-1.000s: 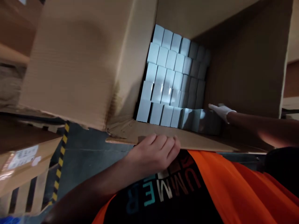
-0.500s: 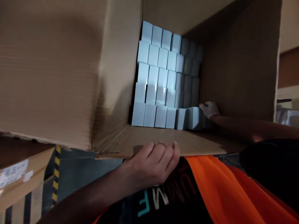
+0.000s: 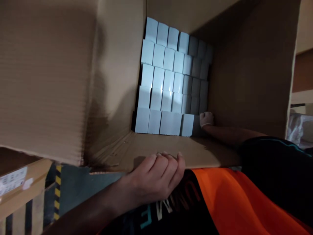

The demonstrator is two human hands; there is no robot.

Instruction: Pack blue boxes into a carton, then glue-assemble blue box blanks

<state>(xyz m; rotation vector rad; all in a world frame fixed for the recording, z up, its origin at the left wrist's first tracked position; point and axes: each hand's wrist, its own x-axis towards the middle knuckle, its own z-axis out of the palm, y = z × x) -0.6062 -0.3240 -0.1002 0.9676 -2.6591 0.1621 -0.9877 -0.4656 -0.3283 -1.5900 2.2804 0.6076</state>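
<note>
A big open cardboard box (image 3: 171, 150) stands against my body, with small white boxes (image 3: 168, 58) in close rows at its bottom. My left hand (image 3: 158, 176) is closed over the near wall's top edge, fingers curled inside. Deep in the box, my right hand (image 3: 206, 120), in a pale glove, is closed at the right end of the nearest row. It touches or nearly touches the dark side of the last white box (image 3: 187, 125) there; its fingertips are hidden. Left of that, one white box (image 3: 170, 123) shows a wider face than its neighbours.
The box's large flap (image 3: 44, 78) spreads out on the left. Below it are another cardboard box (image 3: 26, 182) with a label and yellow-black floor tape (image 3: 57, 192). Clear plastic wrap (image 3: 299, 130) shows beyond the right wall.
My right hand has moved left along the nearest row, and its fingers have curled in. The tilted box there now stands straighter, and a wider face shows mid-row. My left hand keeps its grip.
</note>
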